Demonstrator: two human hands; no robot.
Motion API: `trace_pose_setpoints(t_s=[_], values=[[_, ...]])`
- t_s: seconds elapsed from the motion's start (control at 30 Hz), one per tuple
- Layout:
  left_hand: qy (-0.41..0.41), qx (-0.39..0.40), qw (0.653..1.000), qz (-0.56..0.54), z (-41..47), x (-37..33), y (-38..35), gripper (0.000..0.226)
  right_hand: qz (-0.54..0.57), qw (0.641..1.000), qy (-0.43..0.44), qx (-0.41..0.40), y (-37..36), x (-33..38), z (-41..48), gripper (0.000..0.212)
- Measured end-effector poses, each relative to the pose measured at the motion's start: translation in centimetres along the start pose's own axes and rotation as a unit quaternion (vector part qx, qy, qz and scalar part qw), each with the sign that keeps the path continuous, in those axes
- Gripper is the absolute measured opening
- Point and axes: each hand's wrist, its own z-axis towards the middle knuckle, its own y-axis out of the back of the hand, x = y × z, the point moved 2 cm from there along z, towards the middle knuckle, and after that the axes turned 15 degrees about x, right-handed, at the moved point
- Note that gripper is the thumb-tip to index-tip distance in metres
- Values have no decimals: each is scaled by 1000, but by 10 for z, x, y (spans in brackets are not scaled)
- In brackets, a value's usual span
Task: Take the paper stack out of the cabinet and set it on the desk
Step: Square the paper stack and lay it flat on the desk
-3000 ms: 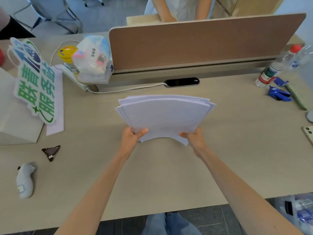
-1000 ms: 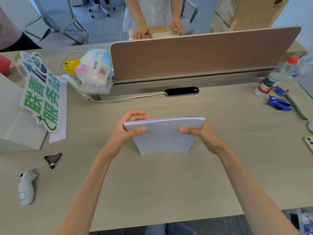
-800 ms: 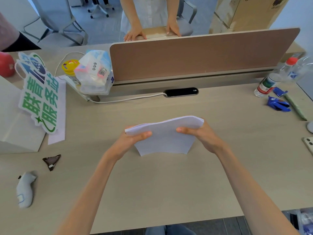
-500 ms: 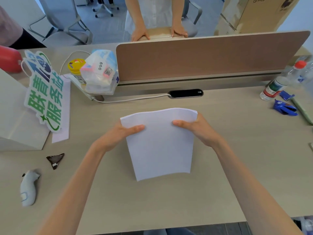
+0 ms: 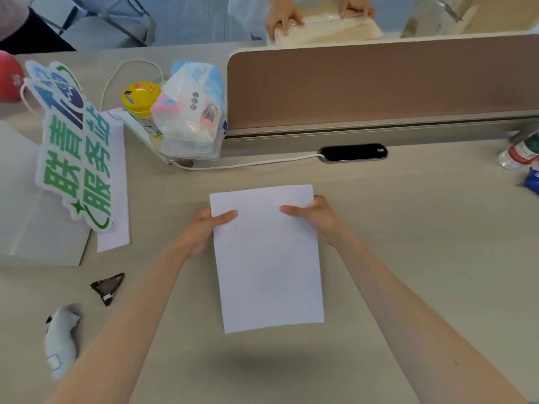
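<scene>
The paper stack (image 5: 267, 258) hangs squared and face-up over the middle of the worktop (image 5: 408, 228). The left hand (image 5: 201, 228) and right hand (image 5: 318, 218) pinch its far corners, thumbs on top.

Brown divider panel (image 5: 379, 86) across beige desk (image 5: 437, 243), grey floor (image 5: 189, 18) beyond.

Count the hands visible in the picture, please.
4. The left hand and right hand hold the paper stack at its far corners. Another person's two hands rest on a box beyond the divider.
</scene>
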Motion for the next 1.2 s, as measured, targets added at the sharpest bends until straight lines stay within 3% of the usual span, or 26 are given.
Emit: trace_pose_setpoints(t_s=[0.2, 0.4, 0.57, 0.67, 0.73, 0.9, 1.1, 1.2], values=[[16, -20, 1000, -17, 43, 26, 43, 36, 23, 997, -27, -62, -4, -24, 58, 29], [1, -104, 995, 10, 70, 35, 69, 36, -97, 986, -38, -132, -10, -29, 100, 7], [-10, -174, 982, 75, 85, 37, 89, 18, -260, 948, -53, -175, -14, -21, 116, 37], [11, -210, 963, 171, 91, 42, 98, 15, -321, 926, -57, -193, -15, -22, 122, 31], [8, -233, 947, 221, 93, 43, 100, 26, -328, 922, -48, -201, -14, -24, 125, 14], [14, -272, 931, 241, 95, 49, 104, 16, -316, 922, -42, -221, -13, -34, 132, 7], [8, -301, 923, 239, 92, 51, 103, 33, -289, 922, -37, -254, -13, -44, 136, 11], [-4, -298, 931, 210, 86, 49, 99, 29, -266, 926, -24, -268, -16, -44, 130, 17]])
